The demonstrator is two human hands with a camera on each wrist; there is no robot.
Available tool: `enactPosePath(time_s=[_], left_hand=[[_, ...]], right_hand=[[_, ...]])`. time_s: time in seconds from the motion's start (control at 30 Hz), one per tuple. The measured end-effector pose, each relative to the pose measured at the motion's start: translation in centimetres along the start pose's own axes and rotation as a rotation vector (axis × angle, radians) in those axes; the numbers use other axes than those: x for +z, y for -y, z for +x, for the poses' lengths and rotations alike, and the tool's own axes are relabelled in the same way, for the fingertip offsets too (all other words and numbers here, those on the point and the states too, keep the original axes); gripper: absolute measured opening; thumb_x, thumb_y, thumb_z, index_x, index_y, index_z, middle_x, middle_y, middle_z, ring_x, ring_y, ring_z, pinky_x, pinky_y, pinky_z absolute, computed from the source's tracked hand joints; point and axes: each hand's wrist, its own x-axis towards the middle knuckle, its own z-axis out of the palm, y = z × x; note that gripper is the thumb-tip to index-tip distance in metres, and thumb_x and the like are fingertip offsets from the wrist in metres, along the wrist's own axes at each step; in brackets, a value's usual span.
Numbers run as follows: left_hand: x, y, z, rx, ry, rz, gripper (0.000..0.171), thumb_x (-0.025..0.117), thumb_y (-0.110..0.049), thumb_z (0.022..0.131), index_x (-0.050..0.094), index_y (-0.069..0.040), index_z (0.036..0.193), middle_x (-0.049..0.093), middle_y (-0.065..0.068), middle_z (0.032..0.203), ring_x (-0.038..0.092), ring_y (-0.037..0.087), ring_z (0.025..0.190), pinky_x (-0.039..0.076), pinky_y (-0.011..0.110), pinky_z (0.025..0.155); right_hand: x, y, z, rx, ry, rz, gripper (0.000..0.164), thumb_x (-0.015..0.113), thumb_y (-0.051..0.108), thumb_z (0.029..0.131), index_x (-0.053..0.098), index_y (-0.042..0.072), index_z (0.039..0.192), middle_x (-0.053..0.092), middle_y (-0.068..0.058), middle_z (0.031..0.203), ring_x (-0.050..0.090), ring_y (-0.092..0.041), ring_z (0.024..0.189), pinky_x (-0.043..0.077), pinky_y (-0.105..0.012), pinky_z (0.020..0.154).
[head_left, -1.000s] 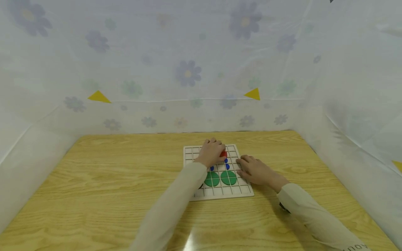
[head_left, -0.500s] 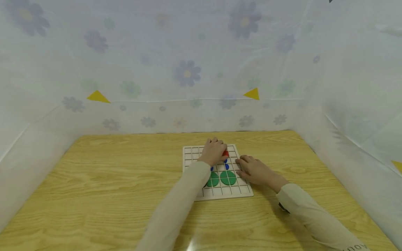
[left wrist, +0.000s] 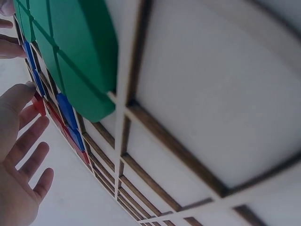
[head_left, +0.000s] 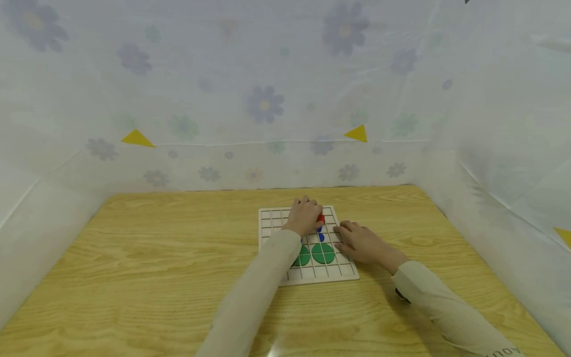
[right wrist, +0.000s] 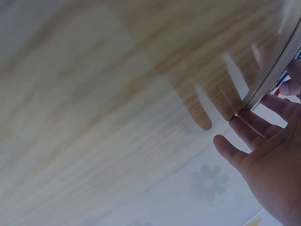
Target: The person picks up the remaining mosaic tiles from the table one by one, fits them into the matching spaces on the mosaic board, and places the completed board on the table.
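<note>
A white board [head_left: 321, 281] with a raised grid lies on the table. My left hand [head_left: 304, 216] reaches over its far part and pinches a small red piece [head_left: 321, 218] between thumb and index finger, while the other fingers spread loosely. The left wrist view shows this red piece [left wrist: 38, 104] at the board's far edge. Nearer me on the board sit two round green shapes [head_left: 323, 253] and small blue pieces [head_left: 321, 238]. More red pieces [left wrist: 66, 134] line up beside blue pieces [left wrist: 66, 109]. My right hand [head_left: 363, 243] touches the board's right edge with relaxed fingers.
The wood-grain table [head_left: 156, 258] extends around the board. Flower-patterned white sheeting [head_left: 263, 163] hangs behind it and along both sides, with yellow triangles [head_left: 357, 134] on it. My left forearm [head_left: 254, 292] covers the board's near left part.
My left hand has shifted slightly to the right with the red piece, mostly in the first half second. The right hand stays at the board's edge.
</note>
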Motion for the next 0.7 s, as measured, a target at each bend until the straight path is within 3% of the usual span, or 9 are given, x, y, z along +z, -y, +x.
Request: enactPosePath(time_s=[0.7], left_hand=[[0.27,0.2,0.45,-0.02,-0.007,-0.001,0.027,0.056,-0.045,0.087,0.064,-0.025,0.104,0.062,-0.005,0.107,0.052,0.019,0.102,0.041,0.04,0.089]], right_hand=[[-0.26,0.21,0.0,0.016,0.014,-0.002,0.048,0.049,0.031,0.094,0.045,0.002,0.131,0.045,-0.02,0.129,0.047,-0.035,0.115,0.041,-0.054,0.089]])
